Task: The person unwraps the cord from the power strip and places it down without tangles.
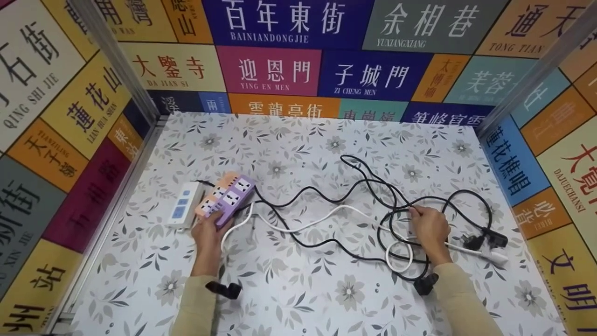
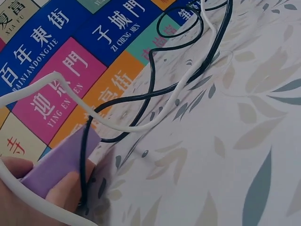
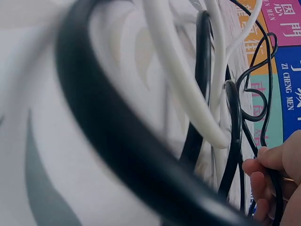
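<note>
My left hand [image 1: 207, 233] grips the near end of an orange-and-purple power strip [image 1: 235, 198]. Its purple side [image 2: 61, 162] shows between thumb and fingers in the left wrist view, with a white cord crossing in front of the hand. Just left of this strip lies a white power strip [image 1: 185, 205] with blue-marked sockets. At the right, my right hand [image 1: 431, 231] pinches a black cord [image 3: 275, 188] between thumb and curled fingers. Loops of black cord and a white cord [image 1: 345, 206] tangle beside that hand and run back toward the strips.
Two black plugs [image 1: 473, 241] and a white plug [image 1: 496, 257] lie right of my right hand. The table [image 1: 298, 294] wears a leaf-and-flower cover. Panels with street-name lettering [image 1: 275, 70] and metal posts [image 1: 123, 60] border it at the back and sides.
</note>
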A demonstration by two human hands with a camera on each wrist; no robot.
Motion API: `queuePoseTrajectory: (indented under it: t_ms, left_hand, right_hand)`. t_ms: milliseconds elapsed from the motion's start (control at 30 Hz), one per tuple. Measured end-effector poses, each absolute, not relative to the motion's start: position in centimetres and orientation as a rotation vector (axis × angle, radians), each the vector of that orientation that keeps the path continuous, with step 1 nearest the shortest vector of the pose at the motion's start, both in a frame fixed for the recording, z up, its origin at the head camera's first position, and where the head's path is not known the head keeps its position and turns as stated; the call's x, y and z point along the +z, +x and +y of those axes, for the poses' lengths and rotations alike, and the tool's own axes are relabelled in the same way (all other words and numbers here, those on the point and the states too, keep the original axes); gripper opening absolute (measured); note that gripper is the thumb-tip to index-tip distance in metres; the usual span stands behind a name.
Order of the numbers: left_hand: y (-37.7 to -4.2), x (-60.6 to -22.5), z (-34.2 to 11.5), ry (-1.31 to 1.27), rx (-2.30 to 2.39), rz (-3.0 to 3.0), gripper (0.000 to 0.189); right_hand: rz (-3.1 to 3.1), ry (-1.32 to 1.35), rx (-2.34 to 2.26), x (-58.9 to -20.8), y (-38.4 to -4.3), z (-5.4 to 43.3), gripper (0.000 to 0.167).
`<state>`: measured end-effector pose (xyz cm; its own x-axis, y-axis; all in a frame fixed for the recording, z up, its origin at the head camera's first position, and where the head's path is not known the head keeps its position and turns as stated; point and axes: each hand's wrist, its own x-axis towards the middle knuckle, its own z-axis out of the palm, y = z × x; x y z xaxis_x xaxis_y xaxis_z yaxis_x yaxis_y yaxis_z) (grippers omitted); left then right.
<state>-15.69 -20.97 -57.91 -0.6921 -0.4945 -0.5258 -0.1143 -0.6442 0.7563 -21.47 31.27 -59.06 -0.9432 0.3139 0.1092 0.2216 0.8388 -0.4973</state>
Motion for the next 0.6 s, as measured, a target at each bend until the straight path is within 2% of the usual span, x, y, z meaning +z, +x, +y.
queuePoseTrajectory:
  t_ms: [300,500,600]
  left_hand:
    - [-14.8,-58.7,-21.4,1.278,-2.385,-1.432,0.061]
    - [-15.2,-58.6,-22.1,1.163,-2.093,-1.955,0.053]
    - [-14.9,-58.0,-23.2,1.044,-1.756,-2.401,0.058]
  right_hand:
    - [-2.764,-0.370,0.772,-59.8,-21.0,31.3,0.024]
    - [-2.783,-0.375,0.783,-59.8,-21.0,31.5,0.025]
    - [-2.809,-0.374,0.773,-59.8,-20.8,31.5,0.025]
